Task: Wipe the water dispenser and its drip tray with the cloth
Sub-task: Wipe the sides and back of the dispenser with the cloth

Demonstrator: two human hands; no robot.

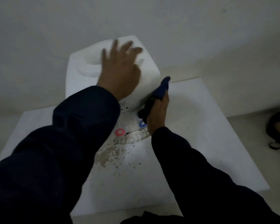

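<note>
I see a white water dispenser (87,75) on a white table (208,126) speckled with brown flecks (108,155). The cloth (162,88) is blue, darker at its lower end. One tap (120,132) is red, the other (142,123) blue — both sleeves (55,159) are dark navy.

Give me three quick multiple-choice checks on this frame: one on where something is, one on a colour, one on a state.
1. Where is the left hand?
A. on top of the water dispenser
B. on the drip tray
C. on the floor

2. What colour is the cloth?
A. yellow
B. blue
C. white

3. How is the surface in front of the drip tray?
A. spotless
B. covered by a towel
C. speckled with brownish stains

Answers: 1 A, the open palm lies over the top. 2 B, blue fabric shows in the right hand. 3 C, specks are scattered there.
</note>
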